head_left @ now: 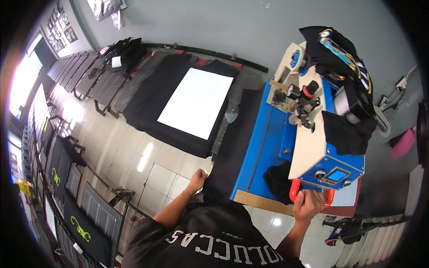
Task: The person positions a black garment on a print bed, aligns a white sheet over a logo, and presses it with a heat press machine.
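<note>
The right hand point(308, 204) wraps around the red handle point(294, 190) under its palm, probably stiff, best gripped mid-bar. The left hand point(198, 180) curls beside soft-looking black cloth point(232, 147), its hold unclear.

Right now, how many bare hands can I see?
2: the left hand is at the edge of the black cloth, whether gripping it I cannot tell; the right hand grips the red handle of the blue-and-cream machine. No other shows.
</note>
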A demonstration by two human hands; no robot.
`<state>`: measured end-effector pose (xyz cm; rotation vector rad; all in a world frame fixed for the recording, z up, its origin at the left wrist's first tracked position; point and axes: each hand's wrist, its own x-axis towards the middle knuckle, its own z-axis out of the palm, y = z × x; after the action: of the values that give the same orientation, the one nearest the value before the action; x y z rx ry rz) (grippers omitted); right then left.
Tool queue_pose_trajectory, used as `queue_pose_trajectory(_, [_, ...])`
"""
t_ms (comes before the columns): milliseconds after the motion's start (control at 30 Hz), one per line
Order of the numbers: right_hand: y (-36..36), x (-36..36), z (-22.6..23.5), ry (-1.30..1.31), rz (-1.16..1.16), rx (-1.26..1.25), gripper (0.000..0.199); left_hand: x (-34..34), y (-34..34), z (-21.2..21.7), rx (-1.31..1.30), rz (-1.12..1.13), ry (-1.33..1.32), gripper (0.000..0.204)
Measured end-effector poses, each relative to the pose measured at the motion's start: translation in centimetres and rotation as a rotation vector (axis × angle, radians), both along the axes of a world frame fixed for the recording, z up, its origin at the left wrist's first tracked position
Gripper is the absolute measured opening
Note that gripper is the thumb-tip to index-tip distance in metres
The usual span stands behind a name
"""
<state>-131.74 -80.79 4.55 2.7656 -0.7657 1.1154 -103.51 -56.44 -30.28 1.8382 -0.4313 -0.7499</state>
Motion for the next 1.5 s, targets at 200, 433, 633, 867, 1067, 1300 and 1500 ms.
queue_pose_trajectory(200, [0.6,0.0,0.1,-0.012,-0.024,0.087,0.031,13.5,1.1,4.7,0.007,0.456,-0.539,0.015])
queue_pose_trajectory(433, [2.7,2.4,-0.6,-0.653,-0.359,0.396,0.035,29.5,0.9,9.6,-0.339,0.874,0.409,0.041])
queue_pose_trajectory(633, [8.9,17.1,-4.6,-0.595,0.084,0.716,0.028,32.3,1.9,7.6,-0.463,0.732,0.725,0.027])
queue_pose_trajectory(867, [11.9,46.2,-17.5,0.106,0.309,0.656,0.039,28.9,-1.2,13.7,-0.193,0.404,0.305,0.027])
queue_pose_trajectory(1067, [11.5,50.3,-21.2,0.254,0.188,0.619,0.015,29.0,0.1,11.9,-0.014,-0.093,-0.475,0.050])
queue_pose_trajectory(1300, [5.1,49.9,-20.5,0.222,-0.074,0.945,0.025,29.7,-2.7,10.0,0.428,-0.413,-0.883,0.074])
queue_pose_trajectory(1500, [-5.2,51.9,-19.8,0.279,-0.156,0.918,0.025,30.2,-2.9,10.1,0.464,-0.454,-0.829,0.076])
